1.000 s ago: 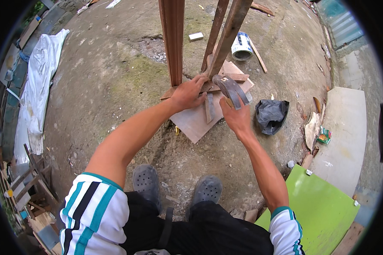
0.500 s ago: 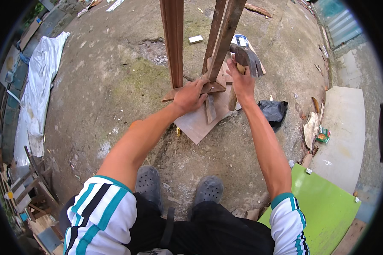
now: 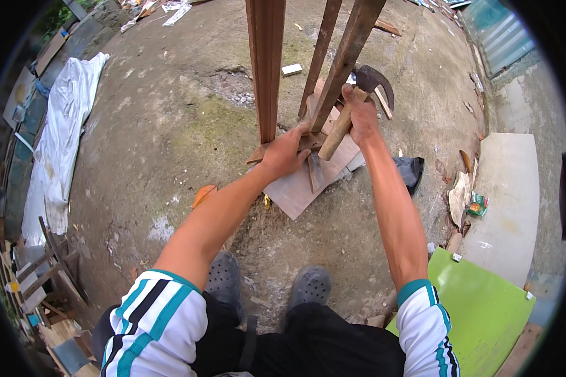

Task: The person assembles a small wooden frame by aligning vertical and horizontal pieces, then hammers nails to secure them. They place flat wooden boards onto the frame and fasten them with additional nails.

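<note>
Hammer (image 3: 352, 103) gripped in right hand (image 3: 360, 116), fist closed round wooden handle, head up beside slanted posts (image 3: 346, 56). Left hand (image 3: 285, 154) spread, pressing small wood pieces (image 3: 311, 143) onto flat board (image 3: 295, 191) at foot of upright post (image 3: 266, 69), just beside hammer handle's lower end.

The hammer (image 3: 352, 107) has a pale wooden handle, smooth and matt, and a dark metal head that looks dull. The tall posts (image 3: 267, 69) are brown wood with a rough grain. The flat board (image 3: 295, 191) on the ground is pale wood, plain and matt. The ground (image 3: 157, 144) is rough grey concrete with green patches. The white sheet (image 3: 63, 125) looks like crinkly plastic. The green panel (image 3: 478, 308) is smooth and a bit shiny.
</note>
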Tool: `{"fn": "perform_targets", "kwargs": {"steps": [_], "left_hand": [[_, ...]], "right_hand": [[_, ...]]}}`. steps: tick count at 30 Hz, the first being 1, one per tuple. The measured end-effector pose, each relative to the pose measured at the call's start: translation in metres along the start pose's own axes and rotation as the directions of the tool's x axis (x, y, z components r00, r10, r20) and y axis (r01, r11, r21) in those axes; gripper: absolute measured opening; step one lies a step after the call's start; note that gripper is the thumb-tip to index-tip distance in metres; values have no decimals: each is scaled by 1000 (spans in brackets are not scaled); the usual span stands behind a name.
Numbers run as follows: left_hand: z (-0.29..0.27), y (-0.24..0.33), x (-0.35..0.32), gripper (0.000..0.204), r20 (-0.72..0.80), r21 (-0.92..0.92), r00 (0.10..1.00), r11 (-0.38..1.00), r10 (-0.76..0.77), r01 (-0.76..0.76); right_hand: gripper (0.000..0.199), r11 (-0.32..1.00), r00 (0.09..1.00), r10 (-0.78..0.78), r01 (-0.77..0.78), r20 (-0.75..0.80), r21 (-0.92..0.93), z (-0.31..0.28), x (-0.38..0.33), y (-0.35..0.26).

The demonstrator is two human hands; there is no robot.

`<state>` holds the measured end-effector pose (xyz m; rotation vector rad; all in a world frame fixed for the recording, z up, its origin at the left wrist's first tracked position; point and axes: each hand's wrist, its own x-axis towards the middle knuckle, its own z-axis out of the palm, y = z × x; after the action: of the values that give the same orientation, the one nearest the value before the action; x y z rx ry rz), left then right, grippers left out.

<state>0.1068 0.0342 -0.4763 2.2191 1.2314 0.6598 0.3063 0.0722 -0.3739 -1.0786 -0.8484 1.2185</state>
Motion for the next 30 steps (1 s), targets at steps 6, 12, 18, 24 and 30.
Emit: {"fn": "perform_targets", "kwargs": {"steps": [6, 12, 18, 24, 30], "left_hand": [[-14, 14, 11, 57, 106, 9, 992, 997, -72, 71], [-14, 11, 51, 40, -263, -533, 961, 843, -85, -71], [-63, 92, 122, 39, -353, -834, 923, 497, -151, -237], [-115, 122, 170, 72, -491, -658, 870, 640, 34, -397], [-150, 148, 189, 93, -51, -880, 976, 452, 212, -144]], "right_hand": [[41, 978, 998, -61, 67, 34, -198, -3, -6, -5], [39, 973, 994, -87, 100, 72, -208, -8, 4, 0], [36, 959, 986, -114, 140, 119, -246, -11, -2, -3], [33, 971, 980, -92, 128, 176, -203, 3, 1, -4], [31, 977, 991, -36, 63, 130, -206, -5, 2, -5]]}}
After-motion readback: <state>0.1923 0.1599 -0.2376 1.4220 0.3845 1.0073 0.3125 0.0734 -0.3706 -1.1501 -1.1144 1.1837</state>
